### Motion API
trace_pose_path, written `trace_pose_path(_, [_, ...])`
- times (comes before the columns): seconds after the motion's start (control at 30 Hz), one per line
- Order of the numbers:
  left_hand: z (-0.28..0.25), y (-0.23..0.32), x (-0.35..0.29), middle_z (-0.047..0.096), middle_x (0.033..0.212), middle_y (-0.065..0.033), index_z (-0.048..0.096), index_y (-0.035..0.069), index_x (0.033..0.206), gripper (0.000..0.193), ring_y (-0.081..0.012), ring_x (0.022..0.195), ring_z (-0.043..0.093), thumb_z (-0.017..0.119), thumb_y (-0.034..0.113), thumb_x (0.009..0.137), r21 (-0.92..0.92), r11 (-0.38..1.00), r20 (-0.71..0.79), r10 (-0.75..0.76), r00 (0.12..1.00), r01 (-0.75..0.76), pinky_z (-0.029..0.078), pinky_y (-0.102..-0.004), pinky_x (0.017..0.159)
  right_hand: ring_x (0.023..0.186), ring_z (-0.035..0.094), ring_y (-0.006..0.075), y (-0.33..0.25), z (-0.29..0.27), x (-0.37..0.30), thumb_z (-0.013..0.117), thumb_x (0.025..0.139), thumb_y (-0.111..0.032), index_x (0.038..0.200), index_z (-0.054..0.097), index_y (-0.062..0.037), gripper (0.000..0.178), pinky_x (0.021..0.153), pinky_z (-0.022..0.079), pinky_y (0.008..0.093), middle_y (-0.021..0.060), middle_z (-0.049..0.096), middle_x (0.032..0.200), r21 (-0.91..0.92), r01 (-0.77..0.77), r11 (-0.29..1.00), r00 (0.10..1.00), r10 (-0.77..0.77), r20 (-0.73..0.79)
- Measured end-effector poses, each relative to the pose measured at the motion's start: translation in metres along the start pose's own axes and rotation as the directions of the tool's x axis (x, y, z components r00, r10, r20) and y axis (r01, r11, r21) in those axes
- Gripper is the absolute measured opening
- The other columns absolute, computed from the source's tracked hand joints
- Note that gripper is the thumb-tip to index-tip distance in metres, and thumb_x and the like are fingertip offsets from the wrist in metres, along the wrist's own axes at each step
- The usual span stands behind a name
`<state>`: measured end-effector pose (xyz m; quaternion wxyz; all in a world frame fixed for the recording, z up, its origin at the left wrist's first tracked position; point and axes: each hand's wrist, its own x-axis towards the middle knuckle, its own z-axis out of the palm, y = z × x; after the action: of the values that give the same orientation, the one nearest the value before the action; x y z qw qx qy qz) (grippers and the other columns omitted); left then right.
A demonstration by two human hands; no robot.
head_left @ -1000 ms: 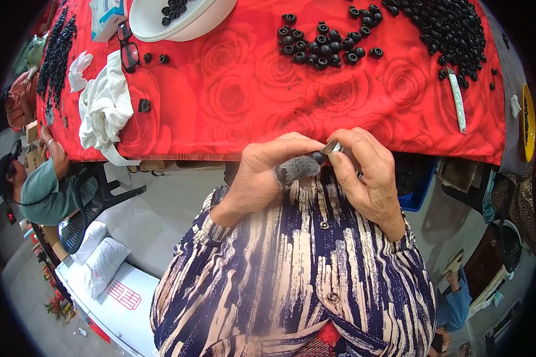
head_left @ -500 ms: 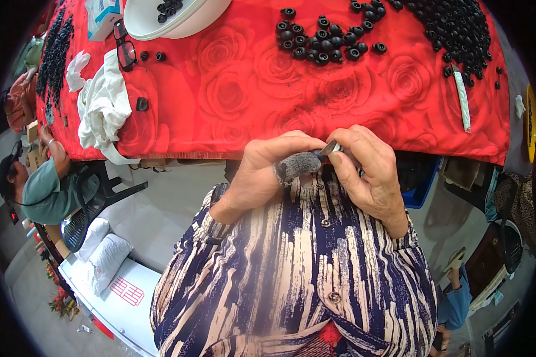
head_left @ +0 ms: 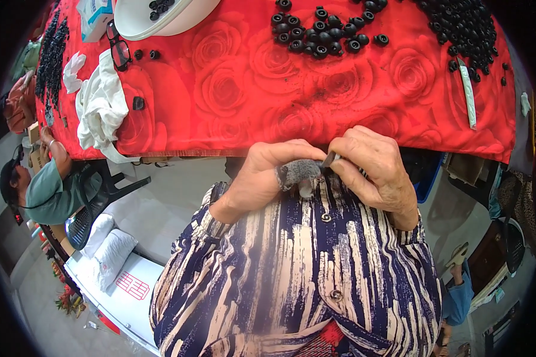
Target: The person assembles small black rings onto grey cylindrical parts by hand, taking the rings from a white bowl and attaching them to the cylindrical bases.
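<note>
In front of my chest, just off the table's front edge, both hands meet. My left hand (head_left: 253, 181) is closed in a pinch, a grey knitted finger cover (head_left: 296, 173) on one finger. What it pinches is a small dark piece, mostly hidden by the fingers. A short metal blade (head_left: 329, 159) is held between the thumb and fingers of my right hand (head_left: 375, 169), its edge against the left fingertips. Beyond my hands, a cluster of round black parts with holes (head_left: 321, 35) lies on the red rose-patterned tablecloth (head_left: 220, 89), with dark crumbs scattered nearer.
A heap of similar black parts (head_left: 464, 30) fills the far right, beside a slim white wrapped stick (head_left: 467, 95). At left lie a white cloth (head_left: 101, 107), black-framed glasses (head_left: 120, 52), a white bowl (head_left: 161, 24) and a tissue pack (head_left: 94, 21). Another person (head_left: 47, 184) sits at far left.
The blade has turned more upright at the left fingertips. My right hand has shifted slightly right and down; the left hand has hardly moved. The view has shifted a little.
</note>
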<state>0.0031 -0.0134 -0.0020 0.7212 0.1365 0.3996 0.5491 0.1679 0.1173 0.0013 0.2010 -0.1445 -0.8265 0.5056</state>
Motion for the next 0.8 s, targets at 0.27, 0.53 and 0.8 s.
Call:
trace_pose_path(0.27, [0.002,0.003,0.006,0.062,0.086,-0.008,0.06,-0.003,0.111,0.027,-0.0101,0.071,0.055,0.052,0.013,0.091,-0.27,0.963,0.0,-0.003,1.0,0.003,0.047,-0.0204,0.065,0.063,0.056,0.0228,-0.002,0.001,-0.015,0.066,0.073,-0.003,0.094,0.061,0.0016,0.022,0.055,0.042,0.0308,0.0117,0.056,0.074,0.302,-0.034,0.953,0.999,0.023,0.041])
trace_pose_path(0.53, [0.006,-0.001,0.008,0.064,0.089,-0.0063,0.062,-0.001,0.106,0.021,-0.0086,0.071,0.059,0.054,0.012,0.091,-0.378,0.916,-0.006,-0.15,0.989,0.137,0.049,-0.0199,0.065,0.062,0.056,0.018,-0.005,0.016,0.002,0.073,0.066,0.003,0.098,0.064,0.0013,0.033,0.052,0.043,0.0275,0.0097,0.058,0.075,0.061,0.092,0.994,0.97,-0.076,-0.232])
trace_pose_path(0.8, [-0.005,-0.009,0.008,0.066,0.087,-0.004,0.063,0.001,0.1,0.018,-0.0104,0.076,0.064,0.062,0.013,0.087,-0.311,0.934,0.106,-0.152,0.983,0.178,0.052,-0.0211,0.064,0.058,0.055,0.021,-0.007,0.013,0.007,0.072,0.067,0.002,0.091,0.064,0.001,0.026,0.049,0.042,0.0297,0.0099,0.058,0.072,0.0,0.222,0.975,0.955,-0.217,-0.202])
